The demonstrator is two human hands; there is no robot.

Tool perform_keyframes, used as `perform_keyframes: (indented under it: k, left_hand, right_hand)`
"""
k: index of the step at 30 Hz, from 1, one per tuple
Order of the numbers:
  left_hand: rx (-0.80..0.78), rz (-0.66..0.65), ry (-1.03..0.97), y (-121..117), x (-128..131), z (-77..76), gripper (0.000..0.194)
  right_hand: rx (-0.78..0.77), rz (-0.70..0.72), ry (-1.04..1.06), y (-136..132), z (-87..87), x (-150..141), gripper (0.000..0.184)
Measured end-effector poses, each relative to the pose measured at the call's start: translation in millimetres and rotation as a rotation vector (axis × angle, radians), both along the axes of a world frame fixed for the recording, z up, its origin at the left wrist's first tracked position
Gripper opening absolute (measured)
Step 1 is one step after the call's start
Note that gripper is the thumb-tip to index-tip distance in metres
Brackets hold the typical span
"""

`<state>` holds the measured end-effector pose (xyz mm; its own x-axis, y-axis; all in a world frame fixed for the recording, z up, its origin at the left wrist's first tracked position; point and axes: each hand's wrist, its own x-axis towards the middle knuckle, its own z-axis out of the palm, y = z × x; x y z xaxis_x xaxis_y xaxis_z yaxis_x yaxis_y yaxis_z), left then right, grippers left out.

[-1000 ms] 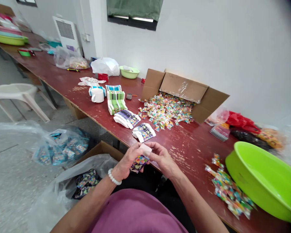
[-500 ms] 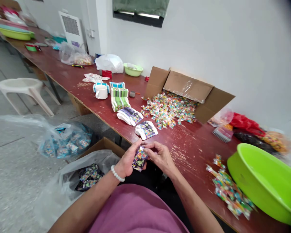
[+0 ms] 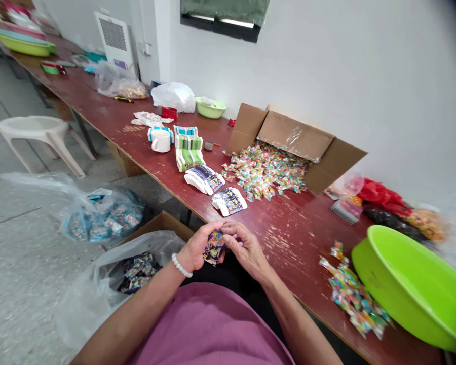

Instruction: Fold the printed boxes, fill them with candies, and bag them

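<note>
Head view, nearest first: on the near side of the open carton (image 3: 296, 136), the left hand (image 3: 195, 248) grips a dark printed packet (image 3: 214, 248), its fingers curled around it, some hidden behind. The right hand (image 3: 247, 249) has its fingers bent at the packet's right side; they cover that edge, so I cannot tell whether they pinch it. The packet's inside is hidden.

Left of the carton and nearer, a clear bag (image 3: 91, 299) holds dark packets (image 3: 139, 271), partly veiled by its folds. Right of the carton and nearer, loose wrapped sweets (image 3: 359, 299) lie beside a green basin (image 3: 414, 294), cut off by the right edge. Front-left of the carton are two fanned stacks (image 3: 204, 179) of printed sleeves. A heap of sweets (image 3: 266, 170) spills from the carton, hiding its bottom. Left of the carton, a white mug (image 3: 160, 141) partly covers a blue bundle (image 3: 169, 133); much farther left, piled basins (image 3: 23, 44) are blurred.
</note>
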<state>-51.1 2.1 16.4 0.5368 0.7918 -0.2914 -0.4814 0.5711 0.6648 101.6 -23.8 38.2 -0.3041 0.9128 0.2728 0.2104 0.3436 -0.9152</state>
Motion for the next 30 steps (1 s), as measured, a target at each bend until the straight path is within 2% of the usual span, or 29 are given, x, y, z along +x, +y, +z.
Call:
perform_keyframes:
  k: [3,5,7,9,11,13,15,16,20,23,27,30]
  left_hand:
    - [0.060,0.113,0.083,-6.4,-12.5,-1.7,0.045]
    - [0.131,0.239,0.250,-11.6,-31.2,-9.1,0.050]
    - [0.185,0.333,0.474,-16.0,-57.1,-24.3,0.053]
    - [0.256,0.382,0.745,-18.3,-84.4,-44.9,0.056]
    - [0.347,0.352,1.086,-17.3,-105.5,-64.5,0.058]
    - [0.350,0.333,1.232,-12.4,-114.3,-76.2,0.062]
    - [0.355,0.333,1.254,-2.6,-108.8,-77.1,0.063]
    - [0.406,0.338,1.260,4.2,-101.3,-73.7,0.061]
    - [0.823,0.389,1.294,39.6,-54.7,-47.8,0.042]
    - [1.010,0.382,1.299,66.6,-20.6,-32.8,0.038]
    - [1.100,0.353,1.320,93.8,7.3,-30.3,0.042]
    - [1.111,0.255,1.388,106.6,18.6,-34.8,0.046]
  right_hand:
    - [-0.042,0.001,-0.091,10.5,-12.6,-3.3,0.023]
    - [-0.100,-0.127,-0.221,32.5,-24.2,4.2,0.029]
    - [-0.108,-0.375,-0.349,63.6,-36.6,19.8,0.040]
    - [-0.099,-0.515,-0.401,96.2,-49.2,38.5,0.048]
    - [-0.101,-0.587,-0.454,122.5,-61.8,53.2,0.054]
    - [-0.116,-0.627,-0.519,138.6,-73.2,60.1,0.060]
    - [-0.138,-0.661,-0.580,145.9,-82.2,59.9,0.063]
    - [-0.150,-0.681,-0.604,147.4,-85.4,58.4,0.062]
    - [-0.182,-0.762,-0.645,148.9,-91.6,52.9,0.060]
    - [-0.177,-0.806,-0.632,148.6,-93.0,52.3,0.057]
    - [-0.163,-0.797,-0.624,148.7,-94.0,54.7,0.056]
    - [-0.146,-0.724,-0.647,150.1,-94.1,58.3,0.061]
